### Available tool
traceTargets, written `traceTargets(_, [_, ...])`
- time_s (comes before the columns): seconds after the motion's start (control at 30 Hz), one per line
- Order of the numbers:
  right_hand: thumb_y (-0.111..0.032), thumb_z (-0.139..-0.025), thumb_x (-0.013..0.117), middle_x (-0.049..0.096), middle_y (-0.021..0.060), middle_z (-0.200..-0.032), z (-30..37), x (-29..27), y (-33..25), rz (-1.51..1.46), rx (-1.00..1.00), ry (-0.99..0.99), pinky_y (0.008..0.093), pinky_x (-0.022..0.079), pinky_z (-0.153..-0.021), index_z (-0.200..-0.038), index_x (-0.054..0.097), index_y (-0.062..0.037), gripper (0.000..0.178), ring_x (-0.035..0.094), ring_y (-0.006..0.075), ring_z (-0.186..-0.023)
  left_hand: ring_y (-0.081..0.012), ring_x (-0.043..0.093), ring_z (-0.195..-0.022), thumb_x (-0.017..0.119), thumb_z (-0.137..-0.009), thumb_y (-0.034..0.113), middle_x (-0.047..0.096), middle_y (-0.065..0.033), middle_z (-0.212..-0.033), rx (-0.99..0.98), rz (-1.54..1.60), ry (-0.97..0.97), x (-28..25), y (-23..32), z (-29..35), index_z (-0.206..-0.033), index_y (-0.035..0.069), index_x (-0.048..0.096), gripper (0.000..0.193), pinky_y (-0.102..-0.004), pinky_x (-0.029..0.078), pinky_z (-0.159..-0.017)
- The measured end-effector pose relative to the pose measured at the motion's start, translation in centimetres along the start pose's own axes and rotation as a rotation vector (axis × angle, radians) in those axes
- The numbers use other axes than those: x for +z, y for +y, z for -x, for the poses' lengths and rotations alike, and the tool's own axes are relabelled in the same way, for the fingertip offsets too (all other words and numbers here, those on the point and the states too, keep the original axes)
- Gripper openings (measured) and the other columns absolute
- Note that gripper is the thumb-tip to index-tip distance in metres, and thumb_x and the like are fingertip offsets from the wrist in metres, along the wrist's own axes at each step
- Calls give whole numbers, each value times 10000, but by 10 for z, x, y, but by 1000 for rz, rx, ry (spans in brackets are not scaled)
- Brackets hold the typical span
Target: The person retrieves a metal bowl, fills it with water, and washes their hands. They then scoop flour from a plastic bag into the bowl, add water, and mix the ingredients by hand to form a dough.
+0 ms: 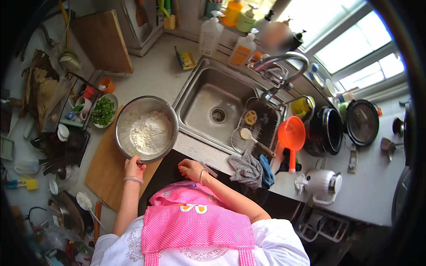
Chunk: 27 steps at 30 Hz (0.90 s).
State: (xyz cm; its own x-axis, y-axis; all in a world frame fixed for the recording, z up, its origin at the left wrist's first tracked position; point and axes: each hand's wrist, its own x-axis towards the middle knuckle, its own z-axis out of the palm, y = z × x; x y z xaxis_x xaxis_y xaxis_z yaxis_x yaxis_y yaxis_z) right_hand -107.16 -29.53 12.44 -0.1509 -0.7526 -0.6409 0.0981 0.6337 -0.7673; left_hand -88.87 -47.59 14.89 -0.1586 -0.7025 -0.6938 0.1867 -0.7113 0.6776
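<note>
My left hand (134, 168) is closed on the near rim of a steel mixing bowl (172, 142). White flour (150, 133) is heaped inside the bowl, which stands over the far end of a wooden cutting board (104, 170) and the counter beside the sink. My right hand (191, 170) is in front of the counter edge, apart from the bowl, its fingers curled in and nothing visible in them. Left of the bowl sits a plate of chopped greens (103, 111). A spoon with white powder (84, 201) lies near my left forearm.
Beyond the bowl is a steel sink (199, 95) with a curved faucet (288, 60); a wire rack hangs inside. An orange ladle (291, 133), a grey cloth (246, 170), a black pot (326, 131) and a white kettle (323, 185) stand or lie on the right. Soap bottles (211, 34) line the back.
</note>
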Motion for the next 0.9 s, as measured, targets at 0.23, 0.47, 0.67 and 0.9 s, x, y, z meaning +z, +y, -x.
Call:
traceTargets(0.23, [-142,-915,512,627,101,-964,42,-47,25,-285,-81,211,296,529,-692,-1137,559,14,274,621,166,-826,-101,478,-563,678,-820,165,505,7,-727,-2,-35,-103,-20,2,2,-854,136,473,210,-244,355,-456])
traceTargets(0.47, [-46,-915,468,630,124,-988,75,-236,37,-811,-502,872,322,541,-755,-1117,559,5,228,641,218,-859,-114,524,-650,669,-836,318,535,20,-756,6,-78,-105,-32,7,6,-923,165,527,227,-253,394,-497])
traceTargets(0.67, [-21,-927,388,580,210,-1135,24,-360,65,-1331,-408,894,423,541,-823,-1246,461,-9,327,617,331,-985,-167,566,-770,651,-837,360,576,-23,-871,101,-134,62,-26,14,42,-1171,168,502,413,-293,466,-590])
traceTargets(0.9, [-16,-919,379,595,179,-1114,-46,-422,94,-1598,-398,938,455,499,-859,-1175,498,-105,296,609,312,-987,-101,529,-829,583,-880,202,533,-15,-1061,436,-322,325,-17,-7,96,-1275,146,455,420,-246,435,-621])
